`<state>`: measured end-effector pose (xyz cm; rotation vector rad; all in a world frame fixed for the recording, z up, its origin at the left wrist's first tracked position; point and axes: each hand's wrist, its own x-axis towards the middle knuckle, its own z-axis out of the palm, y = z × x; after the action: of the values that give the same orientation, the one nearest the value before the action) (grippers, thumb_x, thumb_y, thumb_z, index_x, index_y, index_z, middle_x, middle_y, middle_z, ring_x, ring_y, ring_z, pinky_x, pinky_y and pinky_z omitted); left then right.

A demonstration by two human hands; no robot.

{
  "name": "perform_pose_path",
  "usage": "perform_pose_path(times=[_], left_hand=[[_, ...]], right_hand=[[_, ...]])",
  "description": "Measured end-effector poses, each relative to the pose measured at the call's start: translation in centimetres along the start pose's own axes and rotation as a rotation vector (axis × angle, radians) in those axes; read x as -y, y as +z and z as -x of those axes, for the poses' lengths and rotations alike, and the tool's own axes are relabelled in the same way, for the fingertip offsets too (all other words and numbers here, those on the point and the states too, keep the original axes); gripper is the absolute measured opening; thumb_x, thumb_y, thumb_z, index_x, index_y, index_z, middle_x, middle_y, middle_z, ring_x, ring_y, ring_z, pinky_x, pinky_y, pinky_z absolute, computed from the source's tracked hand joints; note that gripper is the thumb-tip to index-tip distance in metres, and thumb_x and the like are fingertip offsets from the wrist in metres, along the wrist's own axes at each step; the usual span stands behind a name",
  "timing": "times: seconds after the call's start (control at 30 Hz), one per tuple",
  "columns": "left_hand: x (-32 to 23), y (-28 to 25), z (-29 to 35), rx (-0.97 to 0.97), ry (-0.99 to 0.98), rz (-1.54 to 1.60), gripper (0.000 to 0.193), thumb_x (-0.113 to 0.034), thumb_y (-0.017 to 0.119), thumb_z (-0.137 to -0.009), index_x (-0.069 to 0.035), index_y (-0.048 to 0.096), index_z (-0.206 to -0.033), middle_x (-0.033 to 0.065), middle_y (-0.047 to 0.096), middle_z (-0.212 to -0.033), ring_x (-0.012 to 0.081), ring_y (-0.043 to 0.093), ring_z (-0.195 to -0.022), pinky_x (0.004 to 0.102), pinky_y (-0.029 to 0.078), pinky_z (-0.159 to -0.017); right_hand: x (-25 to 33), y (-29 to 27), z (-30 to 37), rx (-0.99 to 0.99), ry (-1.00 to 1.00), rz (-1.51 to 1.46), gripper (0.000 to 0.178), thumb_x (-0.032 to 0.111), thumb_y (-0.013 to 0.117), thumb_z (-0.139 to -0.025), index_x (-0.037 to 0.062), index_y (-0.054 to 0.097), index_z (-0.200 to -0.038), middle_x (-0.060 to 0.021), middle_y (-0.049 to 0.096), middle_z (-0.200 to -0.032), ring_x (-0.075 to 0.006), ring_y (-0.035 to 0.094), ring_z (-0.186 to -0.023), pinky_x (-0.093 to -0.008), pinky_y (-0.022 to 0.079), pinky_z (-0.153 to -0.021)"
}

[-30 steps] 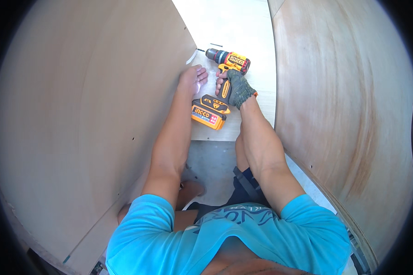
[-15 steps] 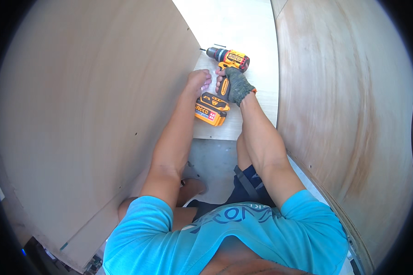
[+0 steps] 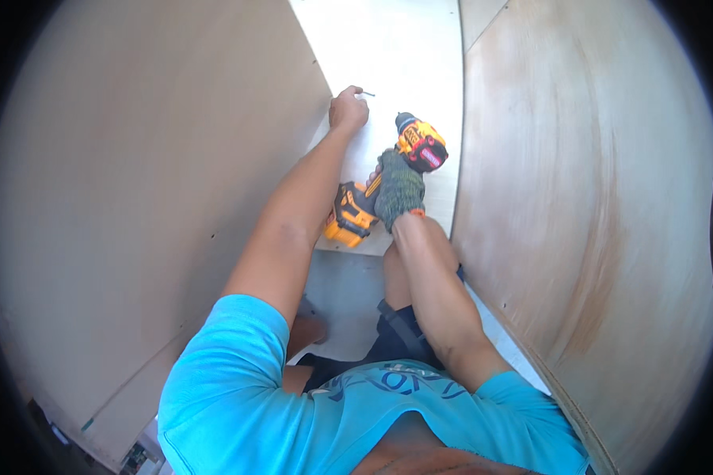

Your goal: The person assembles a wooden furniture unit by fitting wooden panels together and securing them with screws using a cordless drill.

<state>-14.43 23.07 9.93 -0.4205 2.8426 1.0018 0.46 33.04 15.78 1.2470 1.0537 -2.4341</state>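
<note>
My right hand (image 3: pixel 400 186), in a grey-green knitted glove with bare fingertips, is closed round the grip of a yellow and black cordless drill (image 3: pixel 421 142). The drill's chuck points away from me, and its bulky battery (image 3: pixel 348 218) sticks out to the left, close to my left forearm. Farther ahead, by the left panel, my bare left hand (image 3: pixel 348 109) has its fingertips closed at one end of a thin dark rod (image 3: pixel 369 94). Whether the rod is a screw or a bit is too small to tell.
Tall wooden panels stand to my left (image 3: pixel 174 127) and right (image 3: pixel 554 158). A pale board (image 3: pixel 404 47) spans between them under the drill and my hands. Grey floor (image 3: pixel 345 285) shows below the board's near edge, beside my legs.
The drill has pulled back from the left panel and swung to point away from me. My left hand has moved forward from beside the drill's grip to the thin dark rod on the board.
</note>
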Motion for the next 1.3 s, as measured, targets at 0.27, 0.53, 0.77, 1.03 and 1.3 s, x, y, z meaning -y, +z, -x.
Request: perform_pose_path(times=[0.27,0.53,0.77,1.03,1.3], left_hand=[[4.5,-2.0,-4.0,-0.057,0.054,-0.215,0.018,-0.020,0.060,-0.088,-0.013,0.072,-0.100,0.0135,0.072,-0.101,0.0297,0.069,-0.093,0.0411,0.055,-0.085],[3.0,-4.8,-1.3,0.171,-0.555,1.019,0.024,-0.012,0.063,-0.093,-0.001,0.059,-0.113,0.0100,0.067,-0.095,0.0188,0.067,-0.090,0.0337,0.055,-0.082],[1.2,-3.6,-1.0,0.276,-0.775,1.473,0.022,-0.013,0.061,-0.096,-0.004,0.057,-0.116,0.0090,0.062,-0.112,0.0214,0.055,-0.115,0.0387,0.047,-0.097],[2.4,-2.1,-1.3,0.174,-0.895,1.696,0.015,-0.018,0.066,-0.093,-0.007,0.058,-0.097,0.0039,0.062,-0.083,0.0197,0.064,-0.079,0.0376,0.054,-0.076],[4.3,-2.5,-1.5,0.228,-0.866,1.725,0.017,-0.019,0.061,-0.096,-0.003,0.056,-0.102,0.0092,0.063,-0.090,0.0256,0.064,-0.088,0.0397,0.053,-0.080]], right_hand=[[0.3,2.3,-0.5,0.190,0.054,0.123,0.010,0.010,0.060,-0.091,0.0087,0.056,-0.100,-0.0035,0.056,-0.071,-0.0151,0.053,-0.052,-0.0319,0.047,-0.047],[1.3,1.8,-1.1,0.327,0.192,0.085,0.019,0.008,0.058,-0.091,0.0071,0.054,-0.109,-0.0031,0.055,-0.073,-0.0137,0.054,-0.055,-0.0293,0.049,-0.050],[2.4,2.0,-0.5,0.352,0.156,0.063,0.023,0.006,0.057,-0.089,0.0080,0.054,-0.112,-0.0036,0.055,-0.076,-0.0145,0.056,-0.058,-0.0286,0.051,-0.052],[2.8,2.6,-1.0,0.316,0.219,0.231,0.014,0.010,0.056,-0.088,0.0107,0.059,-0.101,-0.0027,0.051,-0.068,-0.0179,0.053,-0.054,-0.0343,0.049,-0.051],[2.3,2.3,-0.7,0.392,0.310,0.251,0.006,0.015,0.055,-0.094,0.0124,0.058,-0.098,-0.0022,0.051,-0.067,-0.0171,0.051,-0.052,-0.0349,0.049,-0.050]])
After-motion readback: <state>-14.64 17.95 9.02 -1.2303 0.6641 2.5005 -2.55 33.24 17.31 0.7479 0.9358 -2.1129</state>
